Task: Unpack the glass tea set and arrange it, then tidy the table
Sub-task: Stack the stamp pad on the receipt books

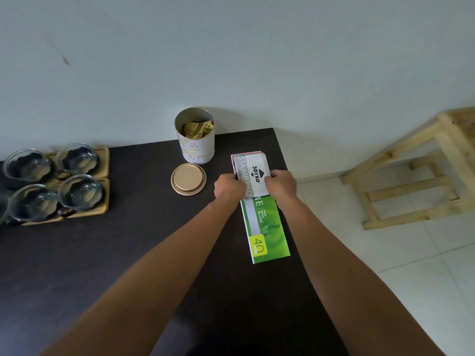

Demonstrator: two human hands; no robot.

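Gripping one grey stamp-pad box (pixel 253 173) from both sides, the left hand (pixel 228 187) and right hand (pixel 281 185) are clamping it between fingers and squaring it over a pinkish item beneath, likely to stack loose boxes while tidying. One green box (pixel 267 228) is lying just beside, toward the person, near the table (pixel 128 253) edge. One open tin (pixel 195 136) is standing behind, its one lid (pixel 189 179) resting flat in front. Four glass cups (pixel 79 192) are sitting on wooden coasters (pixel 102 160) at far left, already arranged.
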